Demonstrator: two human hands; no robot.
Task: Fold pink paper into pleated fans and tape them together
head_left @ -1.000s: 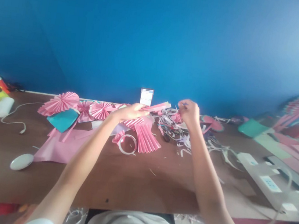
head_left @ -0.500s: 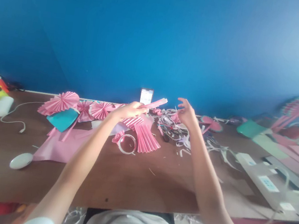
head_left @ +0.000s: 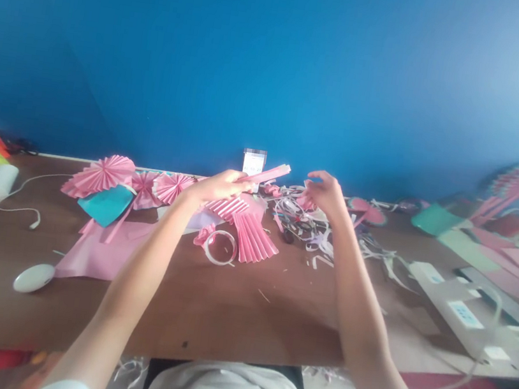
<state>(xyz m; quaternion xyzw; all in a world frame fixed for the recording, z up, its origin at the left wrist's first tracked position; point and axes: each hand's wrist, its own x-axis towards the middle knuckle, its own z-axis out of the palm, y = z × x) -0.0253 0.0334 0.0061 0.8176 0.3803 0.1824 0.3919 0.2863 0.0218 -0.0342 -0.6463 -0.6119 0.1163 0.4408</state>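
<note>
My left hand (head_left: 222, 187) is closed on a folded strip of pink paper (head_left: 272, 174), which points up and to the right. My right hand (head_left: 328, 193) hovers apart from that strip, fingers bent and thumb side toward it; whether anything small sits between its fingertips is unclear. Below my left hand lies pink pleated paper (head_left: 253, 239), fanned out on the table. Beside it rests a roll of clear tape (head_left: 220, 247). Pale paper scraps (head_left: 293, 213) lie heaped under and left of my right hand.
Pink paper rosettes (head_left: 108, 173), a teal paper piece (head_left: 108, 204) and a pink sheet (head_left: 106, 256) are at the left. A white oval object (head_left: 34, 278) stands near the front. A small screen (head_left: 254, 163) leans on the blue wall. At right lies a white power strip (head_left: 447, 304).
Both hands stay almost in place, the left still holding the folded strip. The right fingers have curled slightly. The view has shifted a little.
</note>
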